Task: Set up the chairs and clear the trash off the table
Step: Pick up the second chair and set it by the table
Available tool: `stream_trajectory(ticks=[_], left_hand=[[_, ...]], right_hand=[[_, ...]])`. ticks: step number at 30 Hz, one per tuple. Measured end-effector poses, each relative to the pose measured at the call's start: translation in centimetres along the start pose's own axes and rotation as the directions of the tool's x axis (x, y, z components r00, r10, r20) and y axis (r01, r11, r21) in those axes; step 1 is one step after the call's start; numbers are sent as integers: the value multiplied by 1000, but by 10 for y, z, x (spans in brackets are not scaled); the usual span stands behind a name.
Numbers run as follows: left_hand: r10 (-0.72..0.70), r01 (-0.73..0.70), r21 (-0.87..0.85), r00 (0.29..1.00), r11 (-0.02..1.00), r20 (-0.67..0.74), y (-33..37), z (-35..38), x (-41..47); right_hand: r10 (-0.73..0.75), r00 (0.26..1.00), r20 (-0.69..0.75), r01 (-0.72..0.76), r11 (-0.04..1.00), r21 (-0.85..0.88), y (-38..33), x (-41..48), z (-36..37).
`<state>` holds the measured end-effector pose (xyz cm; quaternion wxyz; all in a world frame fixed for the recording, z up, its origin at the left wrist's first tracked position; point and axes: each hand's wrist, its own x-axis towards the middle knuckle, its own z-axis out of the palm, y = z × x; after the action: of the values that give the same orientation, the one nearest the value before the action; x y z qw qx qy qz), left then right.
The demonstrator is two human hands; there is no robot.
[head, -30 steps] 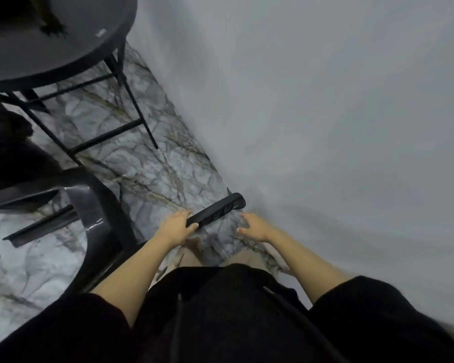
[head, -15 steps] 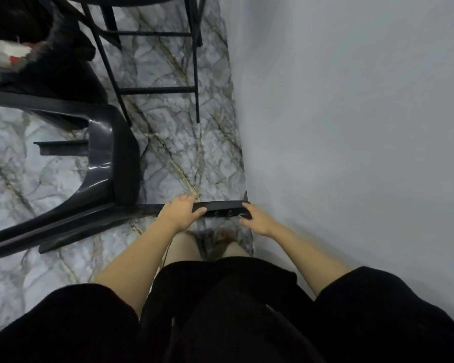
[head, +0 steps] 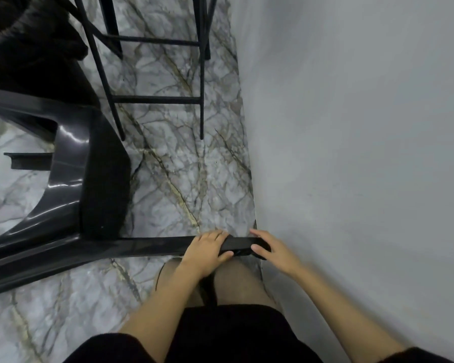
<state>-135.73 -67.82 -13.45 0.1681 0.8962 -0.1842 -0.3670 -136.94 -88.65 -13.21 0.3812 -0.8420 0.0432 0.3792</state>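
Observation:
A glossy black plastic chair [head: 71, 195] lies tipped on its side on the marble floor at the left. One of its legs [head: 152, 246] stretches to the right towards the wall. My left hand [head: 207, 248] is wrapped over that leg near its end. My right hand [head: 270, 247] grips the very tip of the same leg, close to the wall. The table top and any trash on it are out of view; only the table's thin black metal legs [head: 152, 99] show at the top.
A grey wall [head: 351, 153] runs down the whole right side, almost touching the chair leg's tip. A dark shape [head: 34, 48] fills the top left corner. Marble floor [head: 184, 166] lies between the chair, the table legs and the wall.
The view has swung down and left, bringing the tipped chair into sight. The leg I hold has turned from slanted to level, and both hands have closed more firmly on it.

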Motion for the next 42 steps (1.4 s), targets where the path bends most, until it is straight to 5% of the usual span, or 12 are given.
stream_trajectory(ticks=[9,17,28,42], left_hand=[[33,-21,47,959,999,-281,-12,31,14],[3,-11,-45,985,999,-170,-4,11,-1],[25,-83,-144,930,986,-368,27,-106,-108],[-54,-228,-446,843,865,-535,76,-185,-260]], right_hand=[[-157,976,-149,169,983,76,21,21,19],[-156,970,-186,172,982,72,0,8,14],[-308,878,-367,323,946,-20,-137,-90,-47],[-505,831,-234,474,862,-178,-288,-234,-94]])
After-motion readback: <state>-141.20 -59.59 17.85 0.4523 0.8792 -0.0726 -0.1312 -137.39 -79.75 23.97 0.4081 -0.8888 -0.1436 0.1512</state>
